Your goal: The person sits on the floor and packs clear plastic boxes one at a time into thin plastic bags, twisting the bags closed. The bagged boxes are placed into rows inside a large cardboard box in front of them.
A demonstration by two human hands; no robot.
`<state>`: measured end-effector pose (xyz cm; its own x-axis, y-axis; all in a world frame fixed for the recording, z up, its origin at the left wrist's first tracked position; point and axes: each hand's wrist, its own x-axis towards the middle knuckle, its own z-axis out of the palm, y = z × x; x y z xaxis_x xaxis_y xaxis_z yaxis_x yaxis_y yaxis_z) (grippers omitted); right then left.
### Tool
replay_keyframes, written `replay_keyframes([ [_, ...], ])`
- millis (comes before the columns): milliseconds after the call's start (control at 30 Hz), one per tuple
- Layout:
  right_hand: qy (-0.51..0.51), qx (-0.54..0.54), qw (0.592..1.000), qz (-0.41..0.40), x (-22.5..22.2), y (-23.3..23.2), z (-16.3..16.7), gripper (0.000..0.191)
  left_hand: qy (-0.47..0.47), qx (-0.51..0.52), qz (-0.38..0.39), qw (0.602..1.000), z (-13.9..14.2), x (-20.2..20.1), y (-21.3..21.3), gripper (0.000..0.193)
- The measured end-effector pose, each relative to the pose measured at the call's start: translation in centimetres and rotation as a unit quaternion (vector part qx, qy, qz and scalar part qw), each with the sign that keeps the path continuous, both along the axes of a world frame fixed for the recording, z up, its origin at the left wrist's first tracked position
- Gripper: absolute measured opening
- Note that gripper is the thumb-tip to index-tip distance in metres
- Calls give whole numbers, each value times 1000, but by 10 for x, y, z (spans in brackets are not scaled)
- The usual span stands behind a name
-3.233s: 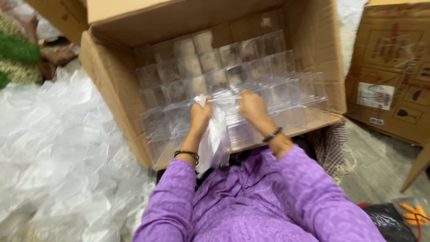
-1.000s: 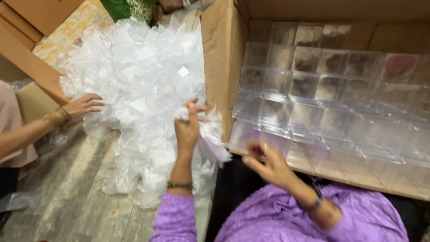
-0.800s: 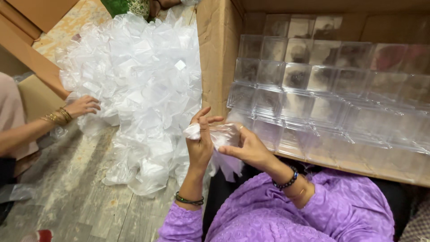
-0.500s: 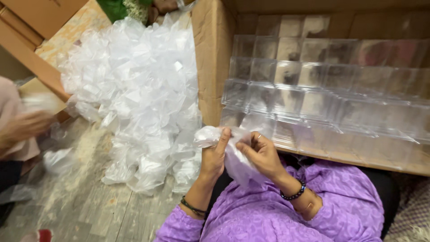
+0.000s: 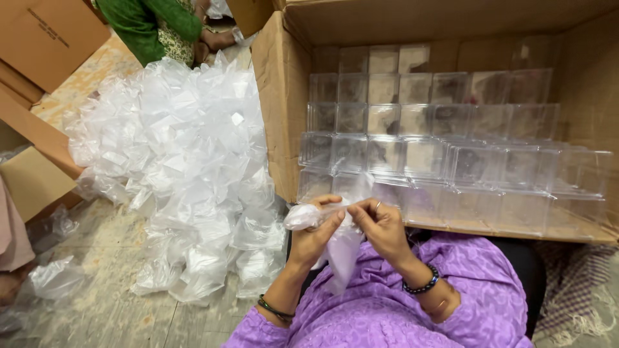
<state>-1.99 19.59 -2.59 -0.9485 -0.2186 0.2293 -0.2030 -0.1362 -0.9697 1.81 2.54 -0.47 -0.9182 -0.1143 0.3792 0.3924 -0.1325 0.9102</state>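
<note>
My left hand (image 5: 314,233) and my right hand (image 5: 380,225) both grip a thin clear plastic bag (image 5: 340,252) close to my chest, above my purple sleeves. The bag's bunched top sits in my left fingers and the rest hangs down between my wrists. My right fingers pinch the bag's upper edge. Just beyond my hands lies a big cardboard box (image 5: 278,106) on its side, filled with rows of stacked clear plastic cases (image 5: 422,154).
A large heap of crumpled clear plastic bags (image 5: 184,167) covers the wooden floor at my left. A person in green (image 5: 155,26) sits behind the heap. More cardboard boxes (image 5: 45,38) stand at far left, where another person's pink sleeve (image 5: 13,238) shows.
My left hand came back from the bag heap with a bag, and both hands drew it in toward my chest. The other person's hand at the left pulled away from the heap.
</note>
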Motion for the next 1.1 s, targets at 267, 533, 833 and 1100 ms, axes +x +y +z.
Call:
replay_keyframes([
  [267, 80, -65, 994, 30, 9, 0, -16, 17, -149, -17, 30, 988, -28, -3, 2, 26],
  [533, -288, -258, 915, 113, 0, 38, -49, 12, -287, 69, -95, 951, -65, -9, 16, 22],
  [833, -145, 71, 986, 44, -26, 215, -45, 24, -287, -37, -310, 906, -73, -119, 66, 20],
  [1100, 138, 529, 752, -370, -146, 244, -30, 22, -195, -54, -68, 977, -82, -237, 237, 19],
])
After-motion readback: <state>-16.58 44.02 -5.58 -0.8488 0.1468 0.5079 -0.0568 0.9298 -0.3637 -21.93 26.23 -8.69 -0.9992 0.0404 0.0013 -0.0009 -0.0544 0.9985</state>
